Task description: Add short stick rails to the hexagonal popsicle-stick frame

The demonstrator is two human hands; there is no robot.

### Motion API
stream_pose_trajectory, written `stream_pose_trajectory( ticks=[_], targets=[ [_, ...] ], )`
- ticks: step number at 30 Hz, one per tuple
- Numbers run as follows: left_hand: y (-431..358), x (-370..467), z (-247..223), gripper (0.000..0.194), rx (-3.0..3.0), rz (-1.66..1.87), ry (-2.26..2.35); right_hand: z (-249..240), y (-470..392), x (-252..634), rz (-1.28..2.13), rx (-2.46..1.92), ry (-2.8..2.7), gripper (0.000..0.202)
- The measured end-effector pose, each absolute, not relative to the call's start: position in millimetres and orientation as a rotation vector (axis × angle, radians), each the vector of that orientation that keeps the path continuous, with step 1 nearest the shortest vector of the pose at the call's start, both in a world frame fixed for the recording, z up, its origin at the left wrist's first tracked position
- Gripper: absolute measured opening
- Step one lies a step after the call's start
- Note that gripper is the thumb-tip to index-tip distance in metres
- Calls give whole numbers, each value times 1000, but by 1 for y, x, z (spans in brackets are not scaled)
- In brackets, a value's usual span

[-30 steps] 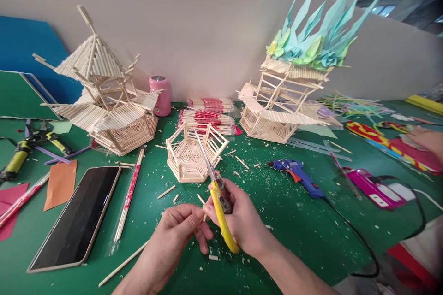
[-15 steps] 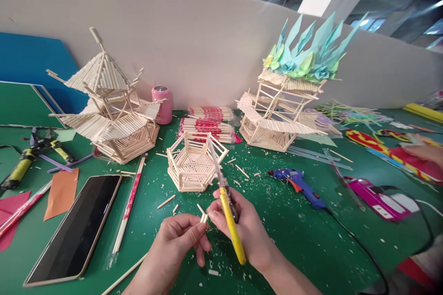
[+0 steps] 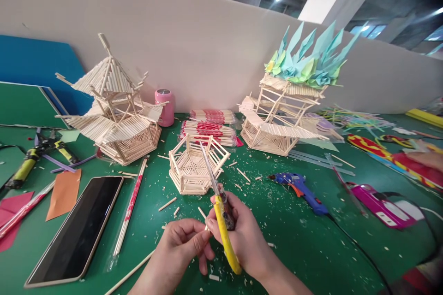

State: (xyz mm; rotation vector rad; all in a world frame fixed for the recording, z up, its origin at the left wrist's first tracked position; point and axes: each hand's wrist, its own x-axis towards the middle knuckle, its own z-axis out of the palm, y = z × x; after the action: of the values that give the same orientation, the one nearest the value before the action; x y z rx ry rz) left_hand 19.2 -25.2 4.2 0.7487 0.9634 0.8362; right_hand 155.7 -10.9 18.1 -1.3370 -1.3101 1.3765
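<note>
My left hand [image 3: 185, 249] pinches small pieces of wooden stick [image 3: 206, 228] at the bottom middle, their ends mostly hidden by the fingers. Its fingertips meet those of my right hand [image 3: 242, 230], which is wrapped round a cutting tool with a yellow handle [image 3: 224, 239] and a long pointed metal blade. That blade points up and away, in front of a small six-sided stick frame [image 3: 194, 168] on the green table. A short loose stick [image 3: 201, 212] lies just beyond my fingertips.
Stick pavilions stand at the back left [image 3: 114, 120] and back right [image 3: 270, 133]. Stick bundles [image 3: 207, 131] and a pink cup [image 3: 165, 108] lie between. A phone [image 3: 76, 230] is left; a blue glue gun [image 3: 299, 189] and pink device [image 3: 380, 207] are right. Scraps dot the table [image 3: 294, 258].
The view has shifted slightly. My two hands have come closer together, and less of the held sticks shows. The tool's blade leans further left.
</note>
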Motion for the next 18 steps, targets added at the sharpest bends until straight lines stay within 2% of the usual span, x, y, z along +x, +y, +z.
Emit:
stream_pose_trajectory(
  ticks=[7,18],
  targets=[
    [-25,20,16,41,764,853,979,16,-13,154,1421,-1311,-1283,27],
    [-24,20,13,40,849,868,1004,14,-18,157,1306,-1327,-1413,31]
  ],
)
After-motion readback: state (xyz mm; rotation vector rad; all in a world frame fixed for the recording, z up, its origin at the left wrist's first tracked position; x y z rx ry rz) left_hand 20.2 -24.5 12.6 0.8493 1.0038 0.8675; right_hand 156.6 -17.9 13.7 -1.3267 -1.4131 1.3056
